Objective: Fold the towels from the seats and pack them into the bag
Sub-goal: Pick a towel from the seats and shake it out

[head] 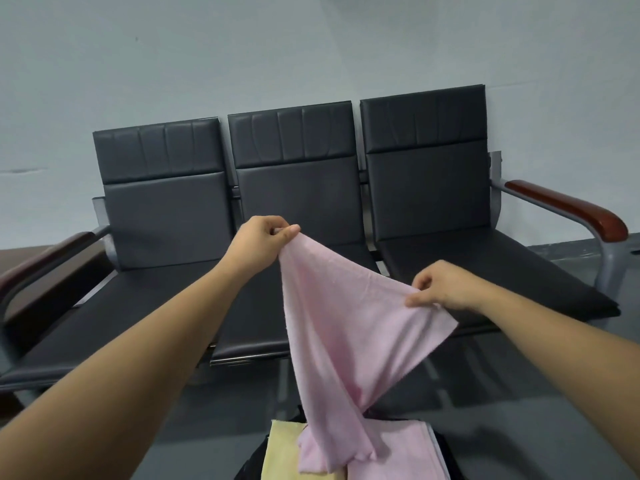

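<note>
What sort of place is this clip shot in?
Probably a waiting area or lobby: a joined row of three black seats with wooden armrests, against a bare wall.

Pale grey wall (311,46); three black padded seats (294,188), wooden armrests (568,206); dark grey floor (207,420).

Pink towel (346,323) hangs unfolded — tail draped over folded towels (398,445) in bag (251,462).

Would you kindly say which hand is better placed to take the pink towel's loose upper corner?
Probably the right hand: it pinches the pink towel just beside that corner; the left hand holds the far corner.
</note>
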